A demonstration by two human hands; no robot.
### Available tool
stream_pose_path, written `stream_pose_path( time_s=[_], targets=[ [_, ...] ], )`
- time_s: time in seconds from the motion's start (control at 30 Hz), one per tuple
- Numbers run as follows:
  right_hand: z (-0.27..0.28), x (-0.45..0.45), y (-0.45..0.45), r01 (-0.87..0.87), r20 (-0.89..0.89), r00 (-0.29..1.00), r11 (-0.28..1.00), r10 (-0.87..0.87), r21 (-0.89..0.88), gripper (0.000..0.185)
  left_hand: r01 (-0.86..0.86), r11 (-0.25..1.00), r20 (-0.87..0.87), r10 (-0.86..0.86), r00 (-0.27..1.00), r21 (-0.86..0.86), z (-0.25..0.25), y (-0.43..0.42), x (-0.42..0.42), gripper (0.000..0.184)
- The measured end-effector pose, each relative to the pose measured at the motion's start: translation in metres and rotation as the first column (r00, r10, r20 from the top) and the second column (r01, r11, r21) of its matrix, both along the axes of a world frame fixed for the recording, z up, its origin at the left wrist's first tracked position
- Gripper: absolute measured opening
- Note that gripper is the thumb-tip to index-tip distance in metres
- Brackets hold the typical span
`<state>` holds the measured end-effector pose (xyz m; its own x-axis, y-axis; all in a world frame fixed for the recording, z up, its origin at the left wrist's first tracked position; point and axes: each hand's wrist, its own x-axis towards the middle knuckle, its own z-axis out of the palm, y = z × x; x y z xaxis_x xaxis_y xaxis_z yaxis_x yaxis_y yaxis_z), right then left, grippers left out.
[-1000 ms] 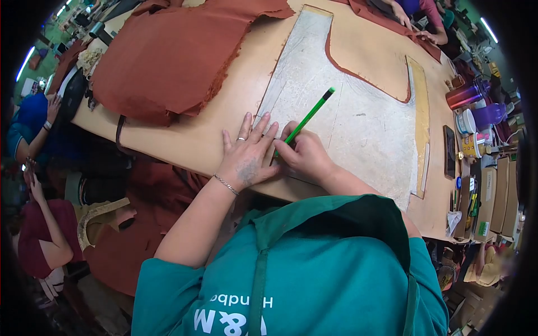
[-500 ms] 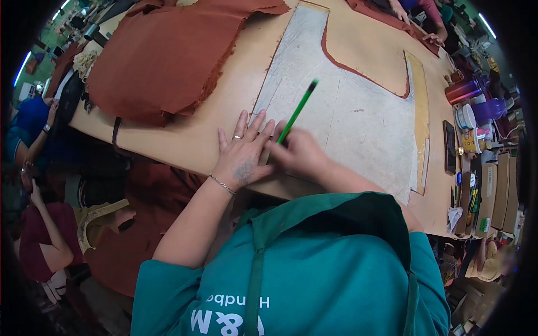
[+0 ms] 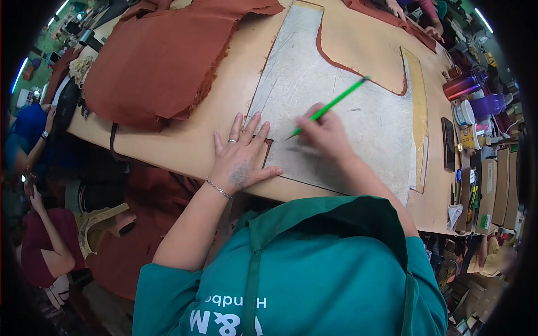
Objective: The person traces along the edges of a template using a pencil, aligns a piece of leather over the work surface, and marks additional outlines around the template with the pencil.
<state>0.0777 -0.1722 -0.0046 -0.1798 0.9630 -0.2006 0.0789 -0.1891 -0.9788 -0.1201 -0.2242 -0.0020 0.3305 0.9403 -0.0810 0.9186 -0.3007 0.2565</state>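
A large greyish pattern template (image 3: 342,129) lies flat on the table, with reddish-brown leather showing along its curved cutout and edges. My left hand (image 3: 241,157) is spread flat at the template's left edge, its thumb on the template by a small notch. My right hand (image 3: 327,134) grips a green pencil (image 3: 340,102) over the template. The pencil slants, its point low and to the left, its dark end up and to the right. Whether the point touches the surface I cannot tell.
A reddish-brown leather hide (image 3: 157,61) covers the table's left side. At the right edge are a phone (image 3: 448,144), a purple container (image 3: 486,106), a red tumbler (image 3: 462,87) and cardboard boxes (image 3: 488,190). Another person's hands (image 3: 434,31) work at the far side; other people sit at left.
My right hand has moved right, away from my left hand, and the pencil has tipped lower towards the right. My left hand stays spread in nearly the same place, its thumb now farther out.
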Motion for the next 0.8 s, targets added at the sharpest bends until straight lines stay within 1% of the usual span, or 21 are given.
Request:
stream_pose_path(
  time_s=[0.03,0.1,0.13,0.27,0.33,0.37,0.43,0.53,0.57,0.67,0.7,0.73,0.77,0.8],
  targets=[
    [0.000,0.016,0.004,0.094,-0.055,0.994,0.994,-0.091,0.053,0.019,0.001,1.000,0.018,-0.001,1.000,0.024,-0.002,-0.001,0.000,0.089],
    [0.006,0.050,0.006,0.277,-0.080,0.958,0.961,-0.276,-0.002,0.018,-0.015,0.999,0.041,0.014,0.999,0.032,-0.002,-0.001,-0.001,0.087],
    [0.005,0.068,0.005,0.336,-0.094,0.938,0.941,-0.332,0.031,0.018,-0.020,0.999,0.054,0.018,0.998,0.037,-0.002,-0.002,0.000,0.087],
    [0.005,0.124,-0.014,0.429,-0.122,0.898,0.903,-0.422,0.038,0.018,-0.001,0.997,0.157,-0.010,0.988,0.071,-0.001,-0.003,-0.003,0.074],
    [0.006,0.139,-0.031,0.465,-0.084,0.884,0.884,-0.460,0.054,0.019,0.004,0.995,0.229,-0.028,0.973,0.103,-0.004,-0.002,-0.006,0.066],
    [0.005,0.145,-0.040,0.485,-0.072,0.874,0.872,-0.481,0.065,0.019,-0.002,0.993,0.261,-0.029,0.965,0.117,-0.003,-0.002,-0.005,0.059],
    [0.004,0.158,-0.054,0.513,-0.050,0.858,0.854,-0.511,0.086,0.020,0.007,0.992,0.241,-0.037,0.970,0.125,-0.006,-0.002,-0.003,0.055],
    [0.002,0.173,-0.064,0.548,-0.068,0.836,0.832,-0.544,0.085,0.020,0.015,0.986,0.239,-0.056,0.969,0.169,-0.012,-0.002,-0.001,0.050],
    [0.004,0.173,-0.064,0.541,-0.059,0.841,0.838,-0.538,0.078,0.020,0.016,0.981,0.242,-0.063,0.968,0.191,-0.012,-0.001,-0.001,0.049],
    [0.015,0.151,-0.051,0.396,0.040,0.916,0.915,-0.400,0.081,0.019,0.124,0.942,0.166,-0.182,0.969,0.312,-0.008,-0.003,0.007,0.044],
    [0.016,0.140,-0.042,0.290,0.060,0.953,0.951,-0.297,0.110,0.018,0.127,0.950,0.145,-0.173,0.974,0.284,-0.005,-0.004,0.010,0.046],
    [0.018,0.127,-0.030,0.179,0.086,0.978,0.974,-0.191,0.136,0.018,0.110,0.948,0.136,-0.156,0.978,0.298,-0.006,-0.006,0.011,0.046],
    [0.020,0.113,-0.018,0.067,0.118,0.989,0.985,-0.086,0.158,0.018,0.094,0.946,0.131,-0.141,0.981,0.311,-0.008,-0.007,0.011,0.046],
    [0.027,0.094,-0.006,-0.009,0.156,0.988,0.987,-0.016,0.162,0.019,0.082,0.942,0.128,-0.130,0.983,0.324,-0.009,-0.007,0.011,0.045]
  ],
)
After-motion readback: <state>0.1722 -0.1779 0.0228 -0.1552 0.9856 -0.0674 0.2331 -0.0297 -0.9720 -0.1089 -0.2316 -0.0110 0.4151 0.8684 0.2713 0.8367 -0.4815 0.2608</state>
